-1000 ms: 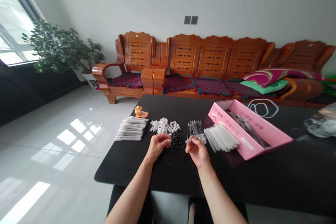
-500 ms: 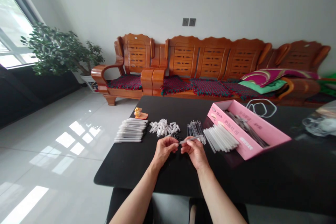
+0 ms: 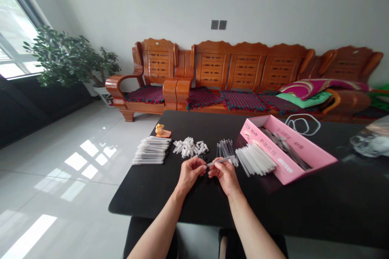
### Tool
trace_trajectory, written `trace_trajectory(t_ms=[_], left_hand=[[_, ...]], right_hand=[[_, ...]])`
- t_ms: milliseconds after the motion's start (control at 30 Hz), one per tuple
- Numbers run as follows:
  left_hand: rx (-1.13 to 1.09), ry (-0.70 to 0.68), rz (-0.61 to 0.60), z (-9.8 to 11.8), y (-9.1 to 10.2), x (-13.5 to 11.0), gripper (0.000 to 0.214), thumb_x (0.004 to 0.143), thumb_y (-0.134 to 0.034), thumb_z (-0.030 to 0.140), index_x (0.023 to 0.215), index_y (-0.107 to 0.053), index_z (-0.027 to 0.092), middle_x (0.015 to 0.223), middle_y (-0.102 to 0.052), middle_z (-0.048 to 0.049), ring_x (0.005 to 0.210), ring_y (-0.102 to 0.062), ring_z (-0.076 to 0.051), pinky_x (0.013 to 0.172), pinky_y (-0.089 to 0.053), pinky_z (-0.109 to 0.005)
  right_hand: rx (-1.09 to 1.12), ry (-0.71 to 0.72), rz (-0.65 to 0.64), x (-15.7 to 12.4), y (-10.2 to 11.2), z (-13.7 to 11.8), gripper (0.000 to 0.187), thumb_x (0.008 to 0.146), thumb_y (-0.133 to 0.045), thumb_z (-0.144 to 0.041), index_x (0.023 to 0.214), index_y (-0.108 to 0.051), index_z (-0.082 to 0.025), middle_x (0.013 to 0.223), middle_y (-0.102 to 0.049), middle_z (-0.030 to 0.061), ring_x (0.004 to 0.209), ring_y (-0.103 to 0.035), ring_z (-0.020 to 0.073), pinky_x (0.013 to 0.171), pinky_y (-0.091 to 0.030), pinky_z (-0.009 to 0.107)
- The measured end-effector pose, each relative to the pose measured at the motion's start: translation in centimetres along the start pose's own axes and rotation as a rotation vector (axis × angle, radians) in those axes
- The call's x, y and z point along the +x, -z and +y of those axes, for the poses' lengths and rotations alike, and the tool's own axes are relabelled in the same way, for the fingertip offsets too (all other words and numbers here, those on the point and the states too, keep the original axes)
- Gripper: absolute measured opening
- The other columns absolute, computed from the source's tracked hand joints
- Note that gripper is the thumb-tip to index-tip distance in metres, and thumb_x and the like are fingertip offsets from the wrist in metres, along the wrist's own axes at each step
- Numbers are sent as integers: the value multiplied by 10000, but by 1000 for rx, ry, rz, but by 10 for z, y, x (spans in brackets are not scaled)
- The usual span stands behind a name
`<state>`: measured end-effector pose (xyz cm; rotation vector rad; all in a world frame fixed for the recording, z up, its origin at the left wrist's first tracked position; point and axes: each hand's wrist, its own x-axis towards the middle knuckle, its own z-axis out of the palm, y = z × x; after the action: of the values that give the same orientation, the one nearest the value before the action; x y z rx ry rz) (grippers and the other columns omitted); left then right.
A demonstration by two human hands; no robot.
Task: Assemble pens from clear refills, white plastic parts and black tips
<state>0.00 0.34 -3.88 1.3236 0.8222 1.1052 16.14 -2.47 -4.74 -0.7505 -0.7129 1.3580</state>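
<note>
Standing at the near edge of the black tabletop (image 3: 170, 194), noting items from left to right. At about 9 o'clock from the hands lies a neat stack of finished white pens (image 3: 151, 150), and just beyond it, toward 10 o'clock, sits a small orange duck figure (image 3: 161, 130). Next comes a loose pile of white caps (image 3: 190, 147) at 11 o'clock, with a scatter of small black tips (image 3: 206, 158) touching its near side. Left hand (image 3: 190, 173): grip pinched shut at the fingertips against the left end of the pen barrel (image 3: 219, 161); whether a small part sits between those fingertips cannot be told. Right hand (image 3: 225, 176): grip closed around the same barrel, which lies nearly level, slanting slightly up toward 2 o'clock, held just above the tabletop. Behind the barrel, at 12 o'clock, is a bundle of thin dark refills (image 3: 225, 147). At 1 o'clock a fan of white barrels (image 3: 255, 158) leans against the side of a pink box (image 3: 306, 154), which holds more dark refills. Beyond the box, at 2 o'clock, lie white loops of cord (image 3: 302, 123).
</note>
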Motion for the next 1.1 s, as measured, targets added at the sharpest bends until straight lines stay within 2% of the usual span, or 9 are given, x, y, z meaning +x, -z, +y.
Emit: trace_trajectory(t_ms=[300, 400, 500, 600, 700, 867, 1000, 1100], left_hand=[[131, -96, 68, -4, -2, -2, 200, 752, -724, 334, 823, -685, 151, 722, -666, -22, 617, -585, -123, 578, -457, -212], [117, -93, 65, -3, -3, -2, 260, 749, -731, 370, 876, -673, 150, 740, -665, -27, 628, -593, -130, 584, -464, -216], [169, -72, 72, -1, -2, -2, 313, 810, -657, 441, 926, -668, 150, 696, -650, -21, 600, -586, -132, 549, -447, -211], [307, -88, 76, 0, -1, -3, 357, 879, -550, 475, 814, -673, 145, 599, -598, -5, 547, -549, -117, 515, -398, -197], [393, -128, 71, -3, 0, -3, 377, 879, -552, 468, 723, -657, 141, 554, -562, 5, 511, -505, -101, 491, -350, -191], [342, -123, 67, -7, 0, -1, 306, 847, -612, 432, 772, -664, 139, 578, -574, 3, 523, -504, -102, 496, -362, -191], [284, -122, 82, -7, 0, -1, 276, 795, -680, 409, 866, -686, 142, 690, -643, -22, 583, -545, -115, 529, -405, -196], [292, -117, 99, -8, 0, -1, 301, 814, -656, 427, 914, -688, 145, 711, -656, -25, 603, -566, -123, 543, -417, -198]], right_hand=[[-24, 6, 52, -1, -4, -1, 229, 729, -779, -279, 870, -650, -154, 662, -728, 40, 484, -690, 195, 456, -583, 286], [-12, 11, 57, -1, -4, -1, 221, 736, -775, -282, 865, -648, -156, 660, -730, 38, 484, -688, 187, 454, -581, 277], [-10, 16, 62, -1, -3, -2, 221, 741, -770, -291, 866, -645, -159, 653, -727, 32, 479, -682, 178, 454, -579, 270], [-26, 13, 65, -1, -3, -1, 230, 740, -772, -297, 871, -641, -159, 654, -727, 31, 481, -682, 178, 455, -577, 268], [-41, 9, 58, -1, -3, 0, 240, 741, -773, -304, 874, -639, -156, 655, -725, 31, 481, -681, 176, 455, -576, 266], [-57, 19, 56, 0, -4, 1, 227, 753, -767, -302, 869, -643, -152, 653, -719, 30, 476, -676, 172, 450, -575, 268], [-41, 25, 57, 0, -2, 1, 214, 765, -760, -298, 873, -642, -155, 653, -715, 26, 479, -675, 170, 451, -571, 265], [-32, 27, 60, 0, -1, 2, 213, 770, -757, -296, 883, -641, -157, 658, -716, 26, 482, -673, 167, 451, -568, 264]])
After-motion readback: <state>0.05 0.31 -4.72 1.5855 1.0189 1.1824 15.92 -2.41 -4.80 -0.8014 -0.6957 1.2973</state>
